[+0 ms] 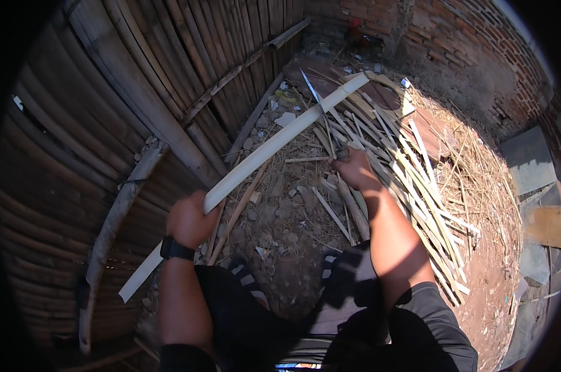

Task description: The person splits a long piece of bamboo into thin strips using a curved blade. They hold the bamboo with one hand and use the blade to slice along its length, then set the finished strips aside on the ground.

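My left hand [192, 218], a dark watch on its wrist, is closed around a long flat pale bamboo strip [265, 152]. The strip slants from beside my left forearm up to the far right. My right hand [353, 168] is closed on a long-bladed knife [312, 88], its handle mostly hidden in my fingers. The blade crosses the strip near its far end and appears to touch it. Beyond and right of my right hand lies a loose pile of split bamboo strips [410, 186] on the ground.
A bamboo wall [150, 80] rises on the left, with a curved wooden pole [116, 229] against it. A brick wall [479, 56] stands at the back right. Flat grey sheets [528, 161] lie at the right edge. Shavings and rubble cover the ground around my sandalled feet.
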